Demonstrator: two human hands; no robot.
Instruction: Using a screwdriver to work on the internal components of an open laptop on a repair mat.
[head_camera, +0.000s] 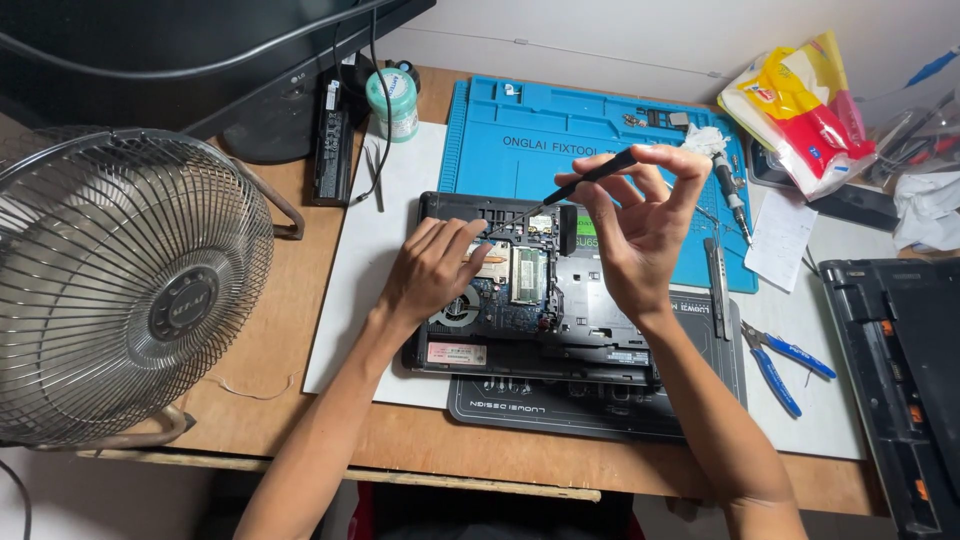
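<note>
An opened black laptop (560, 340) lies upside down on the desk, its circuit board, fan and memory module exposed. My left hand (432, 268) rests flat on the board near the fan, fingers together and holding nothing. My right hand (640, 215) hovers above the laptop's middle and pinches a thin black screwdriver (578, 184) between thumb and fingertips. The tool slants down to the left, its tip at the board's upper edge.
A blue work mat (520, 120) lies behind the laptop. A metal fan (120, 290) stands at left, a monitor base (270, 130) behind it. Blue-handled pliers (785, 358), another screwdriver (730, 195), a snack bag (805, 110) and a black laptop cover (900, 370) sit at right.
</note>
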